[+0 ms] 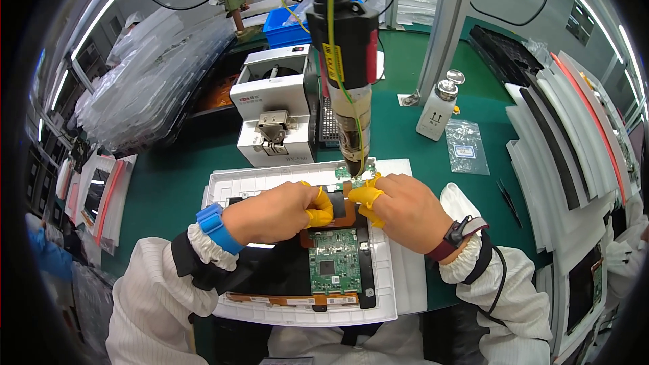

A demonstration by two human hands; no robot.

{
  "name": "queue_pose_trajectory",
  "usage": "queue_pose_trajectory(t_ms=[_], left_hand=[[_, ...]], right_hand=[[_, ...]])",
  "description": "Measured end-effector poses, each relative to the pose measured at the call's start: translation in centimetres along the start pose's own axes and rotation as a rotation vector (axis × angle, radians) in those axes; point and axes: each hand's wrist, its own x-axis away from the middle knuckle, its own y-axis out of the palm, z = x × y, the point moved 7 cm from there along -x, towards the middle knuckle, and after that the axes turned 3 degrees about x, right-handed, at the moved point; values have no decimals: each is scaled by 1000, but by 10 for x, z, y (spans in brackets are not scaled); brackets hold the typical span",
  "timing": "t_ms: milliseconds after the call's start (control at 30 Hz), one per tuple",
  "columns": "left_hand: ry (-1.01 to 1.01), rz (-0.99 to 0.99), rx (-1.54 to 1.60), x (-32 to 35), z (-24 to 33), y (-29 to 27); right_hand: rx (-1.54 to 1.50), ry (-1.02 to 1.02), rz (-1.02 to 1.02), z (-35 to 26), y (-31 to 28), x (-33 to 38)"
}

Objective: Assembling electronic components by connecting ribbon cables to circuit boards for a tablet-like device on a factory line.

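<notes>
The circuit board (334, 257) is green, the finger cots (366, 196) yellow.

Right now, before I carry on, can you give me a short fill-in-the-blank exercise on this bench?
1. The left hand and right hand wear finger covers coloured ____.
2. The large circuit board is coloured ____.
3. The shallow tray around that board is coloured ____.
4. The tweezers lie on the person's ____ side.

Missing words: yellow; green; white; right.
</notes>
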Motion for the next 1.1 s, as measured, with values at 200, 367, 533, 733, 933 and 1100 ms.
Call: queue_pose_trajectory(t_ms=[200, 367, 533, 733, 933, 1100], left_hand=[[23, -31, -68, -3, -5, 3], [-19, -8, -77, 0, -1, -2], [36, 158, -60, -11, 1, -14], [85, 278, -121, -22, 0, -23], [39, 205, -209, -21, 7, -22], [107, 213, -262, -24, 8, -25]], right_hand=[[16, -128, -19, -2, 5, -5], [46, -157, -49, 2, 7, -6], [88, -166, -130, 4, 15, -7], [56, -172, -91, 5, 17, -12], [28, -129, -10, 11, 15, -14], [20, -128, -73, 14, 20, -14]])
